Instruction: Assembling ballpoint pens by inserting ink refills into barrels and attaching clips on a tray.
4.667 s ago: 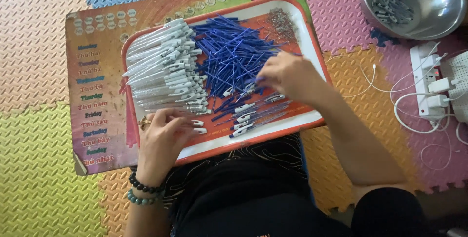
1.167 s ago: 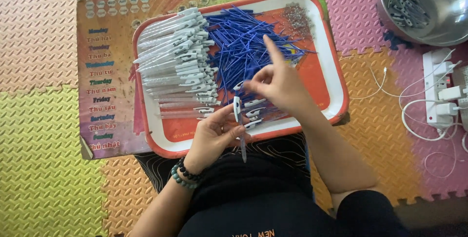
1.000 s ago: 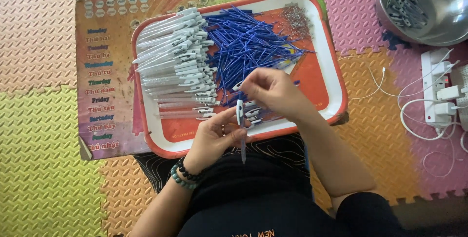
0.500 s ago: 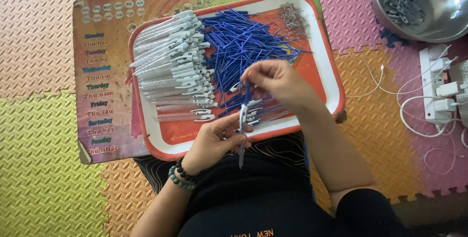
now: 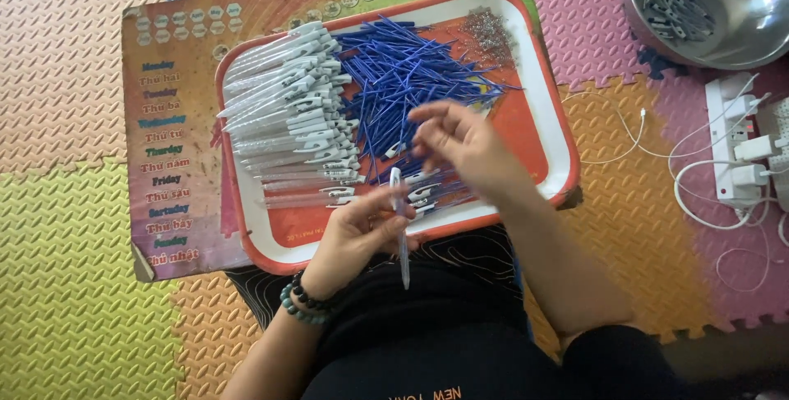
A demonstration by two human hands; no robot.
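My left hand (image 5: 355, 231) holds a clear pen barrel (image 5: 402, 231) upright over the near rim of an orange tray with a white rim (image 5: 552, 96). My right hand (image 5: 464, 143) hovers just above the tray, fingers pinched together; whether a thin blue refill sits between them I cannot tell. A heap of blue pen refills (image 5: 411, 79) fills the tray's middle. A stack of clear pen barrels with white clips (image 5: 283, 116) lies along the tray's left side. A small pile of metal springs (image 5: 491, 32) sits in the far right corner.
The tray rests on a colourful printed board (image 5: 168, 145) over foam floor mats. A steel bowl (image 5: 711, 42) with several pen parts stands at the far right. A white power strip (image 5: 735, 149) with plugs and white cables lies at the right edge.
The view has shifted slightly. My right hand has lifted off the barrel's top and moved up toward the refill heap. My left hand keeps the barrel.
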